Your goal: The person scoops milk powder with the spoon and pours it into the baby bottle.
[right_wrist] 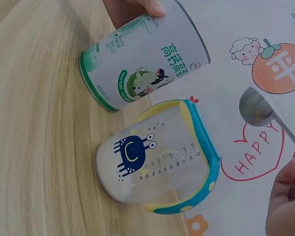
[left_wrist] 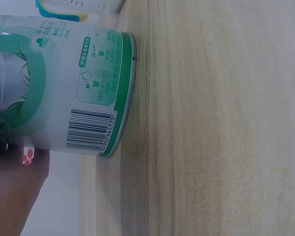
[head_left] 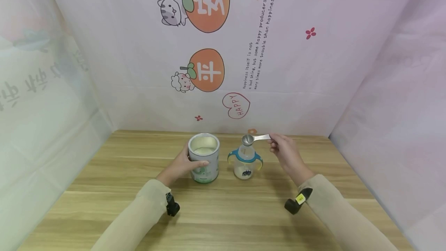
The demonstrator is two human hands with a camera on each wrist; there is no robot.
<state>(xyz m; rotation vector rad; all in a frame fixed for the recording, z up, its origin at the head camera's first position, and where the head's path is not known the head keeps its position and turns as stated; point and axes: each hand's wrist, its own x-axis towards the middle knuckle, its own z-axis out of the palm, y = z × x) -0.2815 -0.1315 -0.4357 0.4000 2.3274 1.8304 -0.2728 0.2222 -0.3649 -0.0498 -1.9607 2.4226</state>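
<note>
My left hand (head_left: 182, 166) grips the side of a white and green milk powder can (head_left: 211, 173), its thumb across the front. The can stands on the table with its top off, and pale powder (head_left: 204, 150) shows inside. Between my hands is a clear baby bottle (head_left: 244, 170) with blue and yellow handles, its top uncovered. White powder (right_wrist: 108, 169) lies at the bottle's bottom. My right hand (head_left: 288, 157) pinches the handle end of a metal measuring spoon (head_left: 259, 138). The spoon's bowl (right_wrist: 253, 105) hangs over the bottle's mouth, apart from it in the right wrist view.
A wooden table (head_left: 223, 216) carries the can and bottle. Behind them rises a white printed cloth (head_left: 289, 104) with orange fruit drawings, and pale cloth hangs at both sides. Black wrist cameras (head_left: 172, 205) sit at both cuffs.
</note>
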